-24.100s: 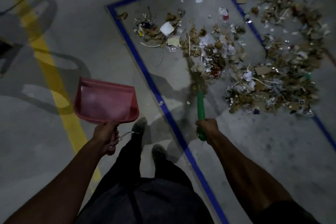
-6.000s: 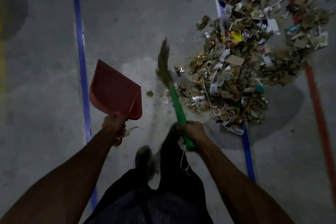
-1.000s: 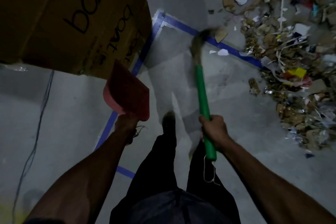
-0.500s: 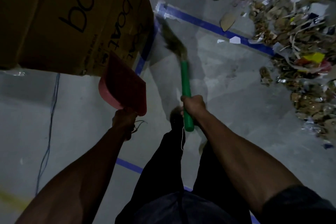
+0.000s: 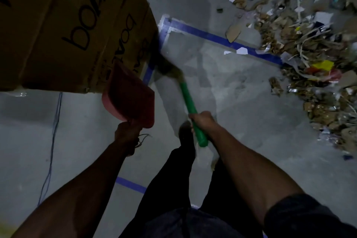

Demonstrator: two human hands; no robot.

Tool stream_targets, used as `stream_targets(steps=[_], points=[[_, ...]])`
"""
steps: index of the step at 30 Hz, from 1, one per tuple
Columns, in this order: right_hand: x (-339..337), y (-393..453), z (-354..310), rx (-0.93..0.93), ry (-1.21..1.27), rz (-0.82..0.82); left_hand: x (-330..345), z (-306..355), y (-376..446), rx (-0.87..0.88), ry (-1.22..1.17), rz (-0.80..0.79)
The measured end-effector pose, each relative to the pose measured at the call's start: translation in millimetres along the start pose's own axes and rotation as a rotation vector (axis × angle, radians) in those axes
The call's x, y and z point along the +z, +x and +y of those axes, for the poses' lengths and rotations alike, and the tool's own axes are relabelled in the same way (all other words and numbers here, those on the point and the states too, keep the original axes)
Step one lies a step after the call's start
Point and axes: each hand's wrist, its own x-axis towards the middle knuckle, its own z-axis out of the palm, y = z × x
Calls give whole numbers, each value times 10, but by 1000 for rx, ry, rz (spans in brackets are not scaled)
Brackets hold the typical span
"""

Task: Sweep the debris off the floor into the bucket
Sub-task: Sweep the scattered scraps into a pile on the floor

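While right hand grips broom and left hand grips dustpan, debris lies at two o'clock of the bristles.

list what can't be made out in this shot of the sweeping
- Bucket: not in the head view at all.
- Red plastic dustpan: its inside faces away, so any contents are hidden.
- Green-handled broom: bristles blurred and dark beside the brown cardboard box.
- Box: cut off by the top and left edges.
- Debris pile: runs past the right edge.
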Motion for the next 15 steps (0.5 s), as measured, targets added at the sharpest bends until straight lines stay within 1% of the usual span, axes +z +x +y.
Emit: stream_targets(steps=[3, 6, 7, 9, 12, 15], points=[[-391, 80, -152, 44, 223, 104, 55, 62, -64, 23, -61, -76], [-636, 22, -224, 24, 314, 183, 98, 143, -119, 67, -69, -123], [-641, -42, -194, -2, 299, 210, 108, 179, -139, 79, -82, -137], [-565, -209, -25, -69, 178, 233, 118, 245, -178, 98, -107, -155], [-474, -424, 266, -136, -38, 169, 125, 325, -224, 125, -137, -178], [-602, -358, 330, -124, -158, 106, 151, 391, -273, 137, -152, -168]])
